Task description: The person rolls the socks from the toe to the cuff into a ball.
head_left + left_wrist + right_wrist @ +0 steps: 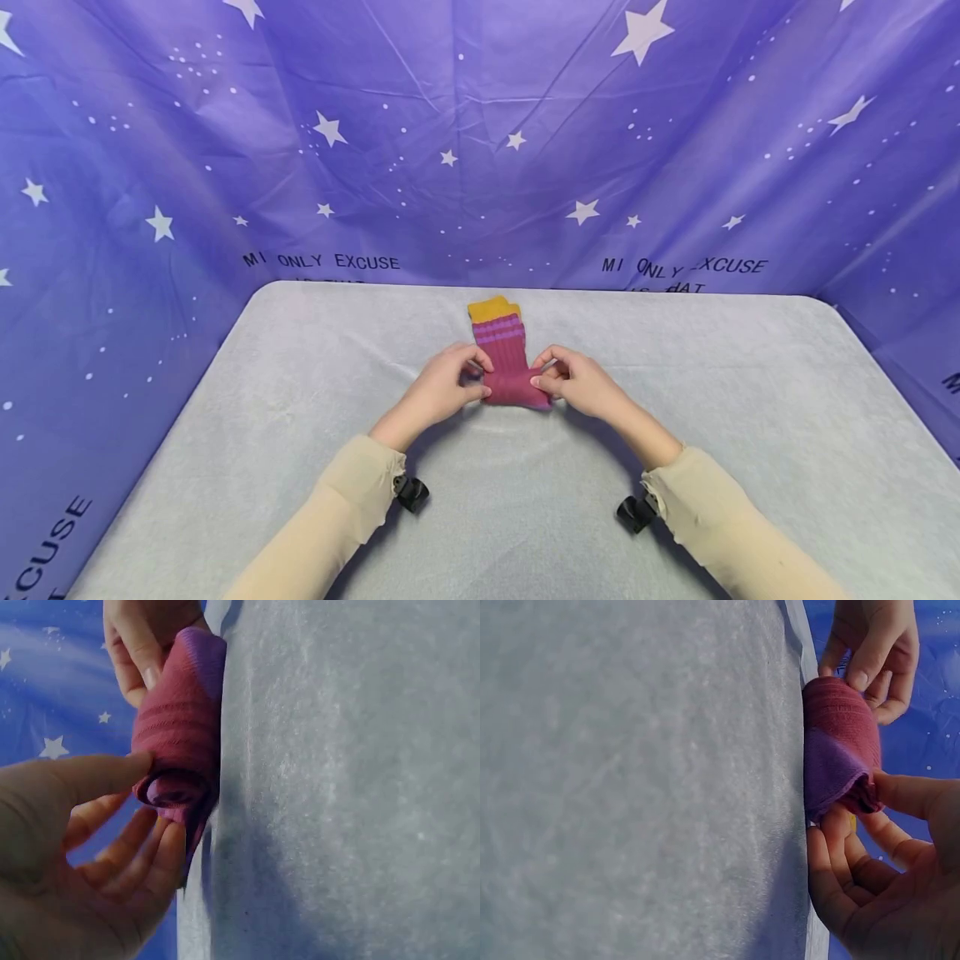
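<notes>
A maroon sock (504, 354) with purple stripes and a mustard-yellow cuff lies on the table, its cuff pointing to the far edge. The near part is rolled up into a thick bundle, and the left wrist view shows the spiral end of the roll (174, 787). My left hand (447, 383) pinches the roll's left end between thumb and fingers. At the right end, my right hand (581, 382) grips the roll the same way. A purple patch (832, 772) of the sock shows on the roll's near side in the right wrist view.
The table (517, 508) has a light grey cloth cover. Behind it and at both sides hangs a purple-blue curtain (480, 100) with white stars and lettering. A small black camera (412, 493) is strapped at the left wrist, another black camera (636, 513) at the right.
</notes>
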Motion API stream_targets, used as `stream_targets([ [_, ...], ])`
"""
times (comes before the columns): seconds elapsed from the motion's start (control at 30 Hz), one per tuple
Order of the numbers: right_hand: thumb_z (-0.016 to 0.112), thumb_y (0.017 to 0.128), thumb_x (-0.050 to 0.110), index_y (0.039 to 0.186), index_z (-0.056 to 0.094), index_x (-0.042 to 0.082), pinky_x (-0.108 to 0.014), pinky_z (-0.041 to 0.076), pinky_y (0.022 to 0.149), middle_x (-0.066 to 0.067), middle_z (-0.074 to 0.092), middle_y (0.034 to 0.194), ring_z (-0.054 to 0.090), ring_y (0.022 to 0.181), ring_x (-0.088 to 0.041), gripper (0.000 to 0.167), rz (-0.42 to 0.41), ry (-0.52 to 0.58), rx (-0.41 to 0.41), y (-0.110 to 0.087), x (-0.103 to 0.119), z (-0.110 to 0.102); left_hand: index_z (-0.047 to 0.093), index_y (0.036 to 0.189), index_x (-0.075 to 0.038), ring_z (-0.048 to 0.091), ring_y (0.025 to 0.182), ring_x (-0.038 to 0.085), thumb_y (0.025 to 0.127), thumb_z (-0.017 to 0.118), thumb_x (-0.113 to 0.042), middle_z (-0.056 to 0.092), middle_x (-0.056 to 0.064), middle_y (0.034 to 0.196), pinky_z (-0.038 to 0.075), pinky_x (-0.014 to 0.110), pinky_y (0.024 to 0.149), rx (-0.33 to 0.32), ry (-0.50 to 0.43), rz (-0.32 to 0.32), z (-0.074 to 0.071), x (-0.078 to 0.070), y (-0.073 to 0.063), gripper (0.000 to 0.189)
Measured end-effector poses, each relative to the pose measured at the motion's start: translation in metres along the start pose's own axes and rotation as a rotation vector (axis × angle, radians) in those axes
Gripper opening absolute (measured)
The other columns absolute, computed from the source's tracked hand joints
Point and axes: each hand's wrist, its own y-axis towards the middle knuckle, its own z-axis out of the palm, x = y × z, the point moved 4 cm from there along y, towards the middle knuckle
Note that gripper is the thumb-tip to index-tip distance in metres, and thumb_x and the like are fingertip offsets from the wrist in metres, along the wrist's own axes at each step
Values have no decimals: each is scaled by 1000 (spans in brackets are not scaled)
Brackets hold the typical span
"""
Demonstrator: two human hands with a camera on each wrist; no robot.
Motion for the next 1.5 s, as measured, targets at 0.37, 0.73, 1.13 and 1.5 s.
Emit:
stream_targets([
  [0.37,75,86,7,101,60,4,-33,56,77,-10,64,97,63,85,-19,21,-169,-162,-156,-4,15,-1,60,101,-14,66,103,25,83,80,-14,69,7,109,53,41,95,27,115,-32,5,-6,3,27],
  [0.73,91,68,18,105,68,11,-44,54,94,-5,67,114,64,105,-24,43,-354,-392,-88,-12,22,-2,71,100,-14,68,101,19,81,83,-18,70,3,109,54,36,93,-40,101,-13,-1,3,8,23],
  [1.13,83,76,10,100,61,11,-40,57,81,-8,72,97,67,88,-22,33,-312,-435,-75,2,21,2,65,114,-13,61,112,21,77,86,-33,63,0,118,55,36,96,-9,631,132,5,-19,2,47],
  [1.5,72,88,9,105,62,3,-24,52,71,-13,72,91,63,78,-13,20,-159,12,13,4,9,-2,58,117,-15,63,111,21,79,84,-22,65,1,117,55,38,92,-74,530,116,8,-12,-4,47],
])
